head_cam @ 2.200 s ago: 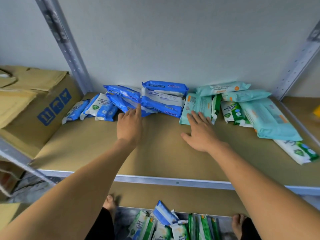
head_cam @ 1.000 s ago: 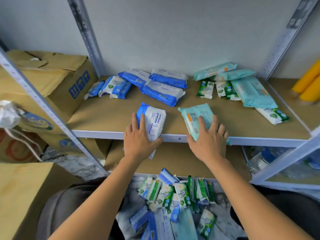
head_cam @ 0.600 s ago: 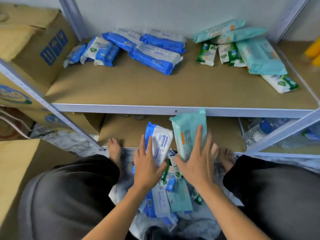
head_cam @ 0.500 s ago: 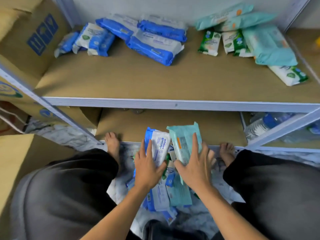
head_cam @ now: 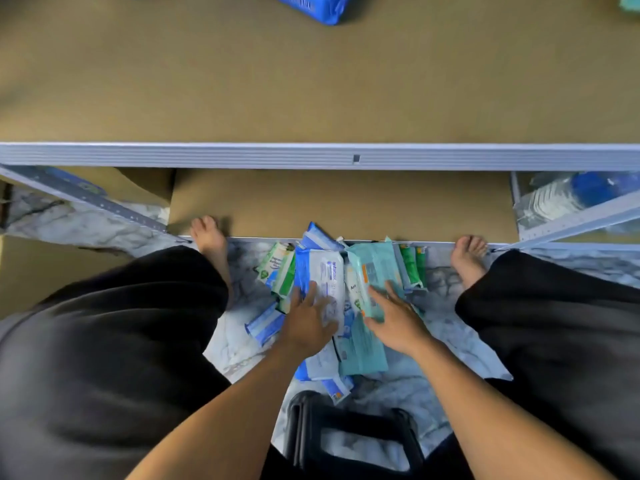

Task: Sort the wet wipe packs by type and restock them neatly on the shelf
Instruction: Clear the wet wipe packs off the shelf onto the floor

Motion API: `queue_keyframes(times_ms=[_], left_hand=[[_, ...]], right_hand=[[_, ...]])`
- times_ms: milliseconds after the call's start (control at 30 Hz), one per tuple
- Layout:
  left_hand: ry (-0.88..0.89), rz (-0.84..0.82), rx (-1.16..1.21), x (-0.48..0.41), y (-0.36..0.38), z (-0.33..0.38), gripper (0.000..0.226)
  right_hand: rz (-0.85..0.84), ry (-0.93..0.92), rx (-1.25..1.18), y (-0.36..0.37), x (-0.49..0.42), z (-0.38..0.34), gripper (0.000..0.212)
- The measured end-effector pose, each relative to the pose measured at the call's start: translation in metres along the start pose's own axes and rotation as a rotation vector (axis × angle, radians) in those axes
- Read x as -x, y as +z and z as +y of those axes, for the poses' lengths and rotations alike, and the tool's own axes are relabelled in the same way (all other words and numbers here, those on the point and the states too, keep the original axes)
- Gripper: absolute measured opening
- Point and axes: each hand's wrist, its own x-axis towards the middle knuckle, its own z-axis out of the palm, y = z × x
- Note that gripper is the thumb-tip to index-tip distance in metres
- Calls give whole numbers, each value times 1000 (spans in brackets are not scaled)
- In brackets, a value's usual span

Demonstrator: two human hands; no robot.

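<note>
Down on the marble-patterned floor [head_cam: 391, 386], between two bare feet, the head view shows a loose pile of wet wipe packs [head_cam: 360, 344] lying just before the lower shelf board [head_cam: 346, 202]. The left hand [head_cam: 310, 320] lies on a blue-and-white pack [head_cam: 325, 275] atop that pile, fingers spread and nearly straight over its face, the thumb beside its near edge. The right hand [head_cam: 394, 320] rests likewise on a teal pack [head_cam: 375, 268], fingers flat and splayed; blur hides whether either thumb hooks underneath. The two packs sit side by side, almost touching, both tilted up toward the shelf. Small green packs [head_cam: 412, 268] poke out on either flank of the pile, and a pale blue pack [head_cam: 265, 323] lies at its left. Above, the upper shelf board [head_cam: 311, 81] fills the top of the view behind its metal front rail [head_cam: 242, 156], with one dark blue pack [head_cam: 315, 6] cut off by the frame edge. Plastic bottles [head_cam: 571, 195] lie low at the right.
</note>
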Motion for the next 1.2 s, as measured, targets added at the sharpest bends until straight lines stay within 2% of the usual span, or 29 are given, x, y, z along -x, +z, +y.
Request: queue_keyframes(times_ms=[133,400,633,800,1033,1200], left_hand=[[22,61,-76,-1,3,-1,56],[11,-27,-143,8,-4,-3,65],[12,-51,-193,31,-32,15,64],[22,93,-143,53,-67,35,56],[56,240,-219,90,-131,52,44],[139,440,-214,129,-187,69,38]], right_hand=[[38,-23,-16,0,-2,1,67],[-42,-1,36,-4,6,0,76],[3,-14,130,-17,27,-16,63],[73,-99,221,-45,52,-37,63],[202,-214,259,-101,100,-81,61],[349,-336,258,-143,147,-121,57]])
